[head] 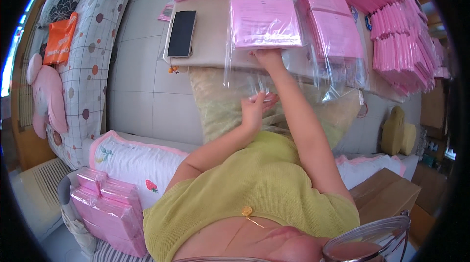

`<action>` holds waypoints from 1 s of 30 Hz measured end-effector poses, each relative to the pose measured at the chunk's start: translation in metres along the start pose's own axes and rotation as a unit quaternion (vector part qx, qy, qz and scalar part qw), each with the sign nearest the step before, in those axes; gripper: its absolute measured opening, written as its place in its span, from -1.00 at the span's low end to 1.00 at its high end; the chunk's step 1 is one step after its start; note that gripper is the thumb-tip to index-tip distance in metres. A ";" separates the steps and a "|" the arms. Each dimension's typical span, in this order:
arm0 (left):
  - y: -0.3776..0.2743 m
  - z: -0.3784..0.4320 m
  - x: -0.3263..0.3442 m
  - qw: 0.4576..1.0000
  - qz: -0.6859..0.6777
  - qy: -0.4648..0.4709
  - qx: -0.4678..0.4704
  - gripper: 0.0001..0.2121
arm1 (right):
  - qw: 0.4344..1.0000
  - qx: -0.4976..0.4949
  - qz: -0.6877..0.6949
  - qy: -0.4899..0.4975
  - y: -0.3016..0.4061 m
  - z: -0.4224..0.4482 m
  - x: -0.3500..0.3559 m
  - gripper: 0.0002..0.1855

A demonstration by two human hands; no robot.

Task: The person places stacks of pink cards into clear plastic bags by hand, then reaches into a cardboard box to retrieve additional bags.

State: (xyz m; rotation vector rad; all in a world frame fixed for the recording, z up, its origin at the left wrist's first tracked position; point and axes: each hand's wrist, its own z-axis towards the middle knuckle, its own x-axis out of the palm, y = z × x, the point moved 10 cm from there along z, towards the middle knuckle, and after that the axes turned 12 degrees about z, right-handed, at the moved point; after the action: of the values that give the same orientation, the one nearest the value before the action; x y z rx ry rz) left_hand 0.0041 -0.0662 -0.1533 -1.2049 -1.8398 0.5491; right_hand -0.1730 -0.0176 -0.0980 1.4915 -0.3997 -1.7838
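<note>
A pink packet (pixel 266 23) in clear plastic lies at the table's near edge, on top of others like it. My right hand (pixel 270 58) reaches to its lower edge; the fingertips are hidden under it, so their grip cannot be made out. Loose clear plastic film (pixel 259 82) hangs from the packet towards my body. Below, my left hand (pixel 257 106) has its thumb and fingers around the end of this film, palm turned to the right. More pink packets (pixel 337 34) lie to the right, their open plastic ends hanging over the edge.
A smartphone (pixel 182 33) with a beaded charm lies on the table (pixel 211 23), left of the packets. Tall stacks of pink packets (pixel 400 49) stand at the right. A patterned cushion (pixel 216 104) covers my lap. More wrapped packets (pixel 106 210) sit behind me, left; a cardboard box (pixel 385 196), right.
</note>
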 end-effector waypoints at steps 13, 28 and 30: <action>-0.020 -0.008 -0.002 0.995 -0.096 -0.023 0.008 -0.72 | 0.859 0.261 0.402 0.181 0.019 -0.045 0.002 -0.71; -0.005 -0.002 -0.008 0.996 -0.079 0.007 -0.050 -0.73 | 0.779 0.211 0.589 0.023 0.042 -0.002 -0.012 -0.73; -0.015 -0.016 -0.012 0.996 -0.079 0.000 -0.048 -0.73 | 0.802 0.226 0.551 0.045 0.039 -0.023 -0.018 -0.73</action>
State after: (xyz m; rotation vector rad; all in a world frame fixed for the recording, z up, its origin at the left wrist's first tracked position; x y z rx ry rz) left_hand 0.0118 -0.0853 -0.1387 -1.1094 -1.9615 0.3756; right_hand -0.1378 -0.0252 -0.0660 1.1758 -1.3843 -0.6803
